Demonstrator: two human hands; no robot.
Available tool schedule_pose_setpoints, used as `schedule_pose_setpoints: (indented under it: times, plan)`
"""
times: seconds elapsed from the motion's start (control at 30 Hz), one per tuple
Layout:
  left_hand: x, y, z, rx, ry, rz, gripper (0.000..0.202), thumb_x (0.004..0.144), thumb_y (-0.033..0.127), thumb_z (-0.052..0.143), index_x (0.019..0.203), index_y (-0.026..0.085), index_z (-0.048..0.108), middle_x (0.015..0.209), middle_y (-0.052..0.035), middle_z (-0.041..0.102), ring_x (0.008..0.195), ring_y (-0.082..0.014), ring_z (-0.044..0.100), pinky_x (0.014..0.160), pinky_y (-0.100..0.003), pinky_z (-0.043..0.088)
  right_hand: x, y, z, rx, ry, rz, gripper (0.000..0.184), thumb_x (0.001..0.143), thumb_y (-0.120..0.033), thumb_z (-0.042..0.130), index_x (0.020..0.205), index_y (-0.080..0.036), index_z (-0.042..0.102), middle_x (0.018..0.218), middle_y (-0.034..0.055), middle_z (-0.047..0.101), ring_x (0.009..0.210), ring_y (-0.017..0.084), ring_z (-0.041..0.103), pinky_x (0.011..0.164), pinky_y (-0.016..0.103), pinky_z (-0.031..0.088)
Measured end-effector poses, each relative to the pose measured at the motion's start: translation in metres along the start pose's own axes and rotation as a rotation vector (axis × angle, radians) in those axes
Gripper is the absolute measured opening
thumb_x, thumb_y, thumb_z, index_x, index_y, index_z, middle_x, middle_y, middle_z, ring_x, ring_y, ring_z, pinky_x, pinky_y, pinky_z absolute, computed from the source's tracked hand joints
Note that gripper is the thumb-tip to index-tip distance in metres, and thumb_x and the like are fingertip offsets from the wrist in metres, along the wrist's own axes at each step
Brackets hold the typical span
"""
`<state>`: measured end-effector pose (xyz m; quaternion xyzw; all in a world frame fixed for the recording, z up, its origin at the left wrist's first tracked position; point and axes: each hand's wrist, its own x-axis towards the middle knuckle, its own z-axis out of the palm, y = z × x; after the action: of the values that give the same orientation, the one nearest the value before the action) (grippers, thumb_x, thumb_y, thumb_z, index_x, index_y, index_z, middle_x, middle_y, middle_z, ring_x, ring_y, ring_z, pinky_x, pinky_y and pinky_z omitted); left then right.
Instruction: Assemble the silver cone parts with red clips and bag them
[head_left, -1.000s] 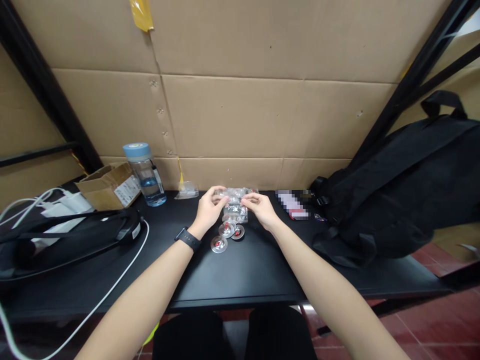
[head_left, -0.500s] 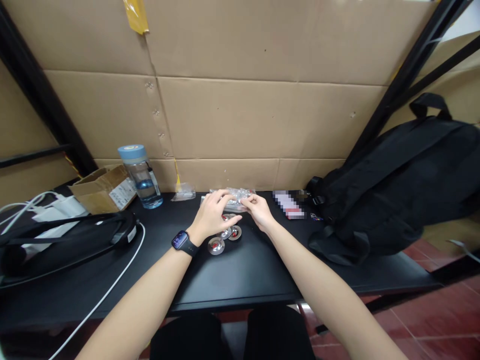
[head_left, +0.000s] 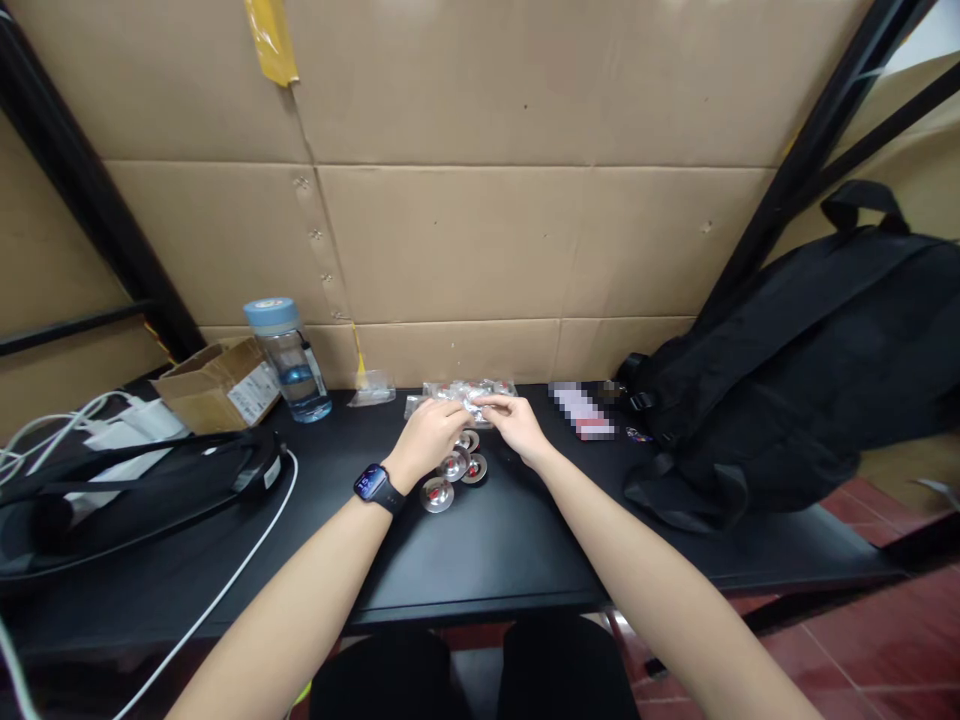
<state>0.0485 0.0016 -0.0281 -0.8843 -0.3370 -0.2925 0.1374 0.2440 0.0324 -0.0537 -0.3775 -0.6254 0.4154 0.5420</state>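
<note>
My left hand (head_left: 430,440), with a dark smartwatch on its wrist, has its fingers drawn together at a small clear plastic bag (head_left: 473,403). From the other side my right hand (head_left: 516,427) pinches the same bag between thumb and fingers. The bag's contents are partly hidden by my fingertips. Behind lie more clear bags (head_left: 495,388) with red and silver bits showing through. Just below my left hand, several round silvery metal discs with red centres lie on the black table, among them a front disc (head_left: 437,494) and a right-hand disc (head_left: 475,468).
A water bottle (head_left: 297,375) and an open cardboard box (head_left: 214,385) stand back left. A black case (head_left: 187,490) and white cable (head_left: 255,555) lie nearer. An empty clear bag (head_left: 373,388) rests by the cardboard wall (head_left: 450,240). At right are a blurred pack (head_left: 581,410) and black backpack (head_left: 810,350).
My left hand's fingers have closed in from a spread pose towards my right fingertips at the bag. More of the metal discs now shows. The view has shifted slightly.
</note>
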Motion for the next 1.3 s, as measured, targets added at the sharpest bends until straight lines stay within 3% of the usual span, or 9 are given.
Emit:
schedule_pose_setpoints:
  times: [0.1,0.2,0.3,0.47,0.53,0.7,0.97,1.17,1.3]
  plan:
    - [0.001,-0.001,-0.001,-0.036,-0.019,0.014,0.021,0.088,0.005,0.057,0.091,0.021,0.069,0.091,-0.0031,0.072,0.088,-0.0201,0.065,0.08,-0.033,0.045,0.001,0.0,-0.002,0.004,-0.001,0.03,0.045,0.076,-0.024,0.068,0.12,-0.017,0.074,0.109,0.0086,0.077,0.076,0.018,0.069,0.073,0.032,0.057]
    - [0.002,-0.01,-0.008,0.006,-0.044,-0.031,0.021,0.086,0.004,0.057,0.087,0.022,0.069,0.089,-0.0035,0.072,0.087,-0.0203,0.065,0.079,-0.033,0.044,0.003,-0.001,-0.006,0.039,0.036,0.022,0.066,0.074,-0.021,0.068,0.139,-0.023,0.06,0.14,0.0109,0.063,0.075,0.015,0.069,0.064,0.027,0.056]
    - [-0.004,-0.032,-0.023,0.145,0.044,-0.252,0.014,0.088,0.011,0.058,0.086,0.021,0.068,0.091,-0.0056,0.072,0.09,-0.0232,0.066,0.078,-0.035,0.043,0.005,-0.001,-0.011,0.049,0.089,0.024,0.066,0.075,-0.021,0.067,0.14,-0.026,0.057,0.15,0.0111,0.053,0.083,0.017,0.072,0.061,0.025,0.055]
    - [-0.029,-0.082,-0.039,0.3,0.164,-0.604,0.017,0.092,0.019,0.052,0.098,0.02,0.067,0.105,-0.0085,0.073,0.101,-0.0266,0.065,0.084,-0.038,0.042,0.01,0.009,-0.018,-0.048,0.096,0.001,0.05,0.078,-0.022,0.065,0.127,-0.023,0.062,0.132,0.0091,0.066,0.082,0.016,0.072,0.066,0.026,0.055]
    - [-0.038,-0.096,-0.034,0.344,0.098,-0.718,0.023,0.093,0.02,0.048,0.106,0.02,0.067,0.108,-0.0116,0.073,0.105,-0.0292,0.064,0.088,-0.041,0.042,0.011,0.013,-0.019,-0.116,0.087,-0.029,0.045,0.077,-0.022,0.065,0.122,-0.022,0.063,0.127,0.0079,0.067,0.081,0.016,0.07,0.07,0.028,0.055]
    - [-0.05,-0.111,-0.011,0.252,-0.236,-0.923,0.034,0.094,0.026,0.045,0.121,0.02,0.064,0.122,-0.0182,0.07,0.122,-0.0373,0.058,0.096,-0.055,0.041,0.01,0.017,-0.018,-0.263,0.051,-0.126,0.035,0.079,-0.024,0.064,0.113,-0.022,0.066,0.127,0.0077,0.065,0.084,0.016,0.067,0.082,0.033,0.054]
    - [-0.046,-0.107,-0.011,0.217,-0.222,-0.846,0.037,0.093,0.029,0.045,0.126,0.021,0.061,0.138,-0.0142,0.062,0.13,-0.0336,0.053,0.103,-0.054,0.038,0.01,0.017,-0.018,-0.329,0.003,-0.176,0.028,0.078,-0.021,0.061,0.106,-0.021,0.066,0.117,0.0072,0.063,0.082,0.015,0.068,0.081,0.033,0.053]
    - [-0.03,-0.082,-0.003,0.026,-0.272,-0.47,0.049,0.085,0.023,0.051,0.134,0.026,0.057,0.141,-0.0073,0.061,0.13,-0.0272,0.055,0.107,-0.043,0.039,0.009,0.016,-0.019,-0.376,-0.018,-0.204,0.028,0.078,-0.018,0.061,0.104,-0.022,0.066,0.116,0.0065,0.061,0.081,0.016,0.067,0.078,0.033,0.055]
    - [-0.024,-0.067,0.007,0.014,-0.345,-0.449,0.048,0.091,0.027,0.05,0.139,0.026,0.053,0.142,-0.0095,0.061,0.13,-0.0284,0.056,0.104,-0.045,0.041,0.008,0.015,-0.018,-0.407,-0.035,-0.202,0.028,0.077,-0.017,0.061,0.104,-0.022,0.067,0.113,0.0059,0.062,0.08,0.015,0.067,0.077,0.033,0.055]
